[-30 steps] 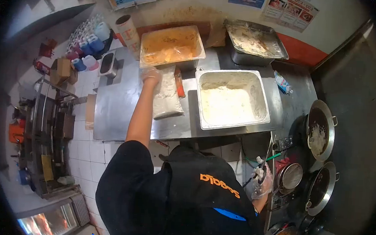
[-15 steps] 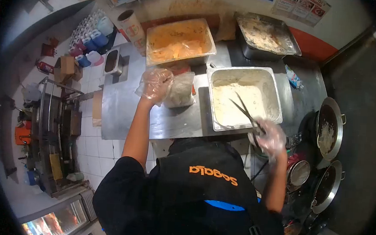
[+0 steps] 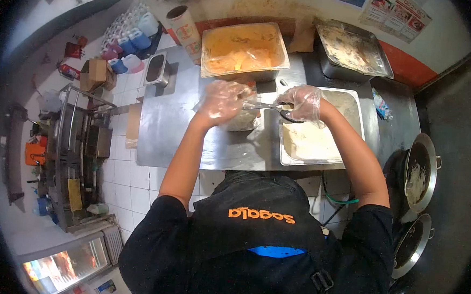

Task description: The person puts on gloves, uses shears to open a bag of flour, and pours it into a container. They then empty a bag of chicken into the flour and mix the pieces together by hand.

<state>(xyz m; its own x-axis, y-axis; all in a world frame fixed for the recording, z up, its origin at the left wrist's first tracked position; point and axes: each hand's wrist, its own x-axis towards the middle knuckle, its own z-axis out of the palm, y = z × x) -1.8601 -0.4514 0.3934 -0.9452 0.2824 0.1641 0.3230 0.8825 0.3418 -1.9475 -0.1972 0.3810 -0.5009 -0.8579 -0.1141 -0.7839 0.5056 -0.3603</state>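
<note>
My right hand (image 3: 307, 102), in a clear plastic glove, is closed on a pair of scissors (image 3: 266, 105). The scissors lie nearly level, their blades pointing left at the top of a plastic bag (image 3: 241, 121). My left hand (image 3: 222, 101), also gloved and somewhat blurred, is closed at the bag's upper part. The bag stands on the steel table with pale contents that I cannot make out. Under my right hand is a steel pan (image 3: 347, 163) of white, flour-like powder. Where the blade tips end is hidden by my left hand.
Behind my hands stands a steel pan of orange liquid (image 3: 242, 42), with a crusted pan (image 3: 354, 52) to its right. A paper cup stack (image 3: 184, 30) and a small steel container (image 3: 155, 69) are at left. Two dark woks (image 3: 420, 172) (image 3: 411, 246) sit at right.
My right hand has moved up and left with the scissors, from the front of the powder pan to the bag. My left hand stays at the bag. The view has shifted slightly.
</note>
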